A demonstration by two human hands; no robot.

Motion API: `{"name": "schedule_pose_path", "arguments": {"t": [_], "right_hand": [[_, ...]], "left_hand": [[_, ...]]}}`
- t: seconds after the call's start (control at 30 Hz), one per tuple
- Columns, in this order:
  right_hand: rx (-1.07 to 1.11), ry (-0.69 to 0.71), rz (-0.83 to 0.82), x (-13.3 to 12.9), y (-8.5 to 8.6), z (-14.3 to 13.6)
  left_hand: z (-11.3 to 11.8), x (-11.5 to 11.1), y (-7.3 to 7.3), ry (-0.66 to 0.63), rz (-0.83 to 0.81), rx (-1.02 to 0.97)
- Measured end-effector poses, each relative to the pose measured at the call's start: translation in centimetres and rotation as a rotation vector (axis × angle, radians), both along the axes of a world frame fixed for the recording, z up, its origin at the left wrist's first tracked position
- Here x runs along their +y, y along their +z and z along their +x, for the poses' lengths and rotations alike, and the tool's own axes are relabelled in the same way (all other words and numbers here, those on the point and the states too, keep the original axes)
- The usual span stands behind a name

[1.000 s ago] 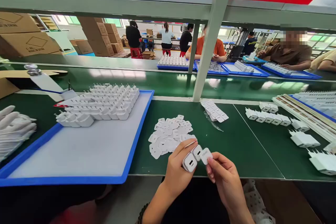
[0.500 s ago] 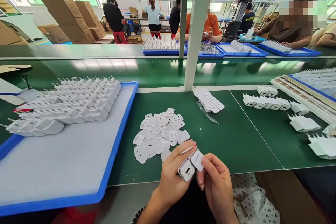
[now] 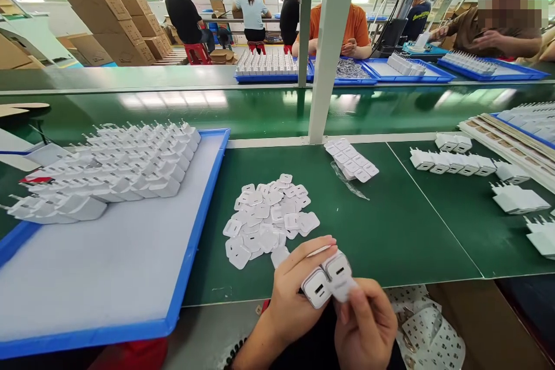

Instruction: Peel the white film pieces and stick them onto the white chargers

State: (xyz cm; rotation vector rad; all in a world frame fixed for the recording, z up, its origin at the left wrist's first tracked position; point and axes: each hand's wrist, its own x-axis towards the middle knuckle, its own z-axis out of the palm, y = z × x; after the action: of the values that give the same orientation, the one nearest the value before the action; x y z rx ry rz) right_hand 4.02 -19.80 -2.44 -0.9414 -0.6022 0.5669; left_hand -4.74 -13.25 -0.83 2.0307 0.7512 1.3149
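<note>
My left hand [image 3: 297, 289] is wrapped round two white charger plugs [image 3: 318, 288], held side by side with their slotted end faces toward me. Between the thumb and fingers of my right hand [image 3: 367, 321] is a small white cover piece [image 3: 342, 289], slightly blurred, just below the right-hand charger's face. A heap of loose white slotted covers [image 3: 264, 217] lies on the green table [image 3: 381, 225] beyond my hands. Farther back are flat sheets of white square pieces [image 3: 352, 160] with clear film beside them.
A blue-rimmed tray [image 3: 191, 243] holds rows of white chargers [image 3: 143, 170] at left. More chargers [image 3: 453, 162] stand at right. A white post [image 3: 332, 52] rises at the table's back edge. People [image 3: 347, 29] sit beyond. Patterned scraps [image 3: 429, 329] lie below the table edge.
My right hand has moved the cover piece down off the right-hand charger's face, so its slot now shows. Both hands sit slightly farther right and the view has shifted a little.
</note>
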Motion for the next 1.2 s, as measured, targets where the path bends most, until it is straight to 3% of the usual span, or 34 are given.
{"name": "schedule_pose_path", "arguments": {"t": [0.2, 0.47, 0.83, 1.2], "right_hand": [[0.079, -0.036, -0.085, 0.8, 1.5, 0.5], [0.205, 0.05, -0.237, 1.7, 1.6, 0.0], [0.294, 0.084, -0.261, 2.2, 2.0, -0.3], [0.174, 0.039, -0.291, 2.2, 1.6, -0.3]], "left_hand": [[0.1, 0.0, 0.0, 0.088, -0.035, -0.017], [0.2, -0.2, -1.3, 0.15, 0.084, -0.015], [0.1, -0.3, -1.2, 0.147, 0.08, -0.032], [0.2, -0.4, -1.5, 0.168, 0.114, -0.023]]}}
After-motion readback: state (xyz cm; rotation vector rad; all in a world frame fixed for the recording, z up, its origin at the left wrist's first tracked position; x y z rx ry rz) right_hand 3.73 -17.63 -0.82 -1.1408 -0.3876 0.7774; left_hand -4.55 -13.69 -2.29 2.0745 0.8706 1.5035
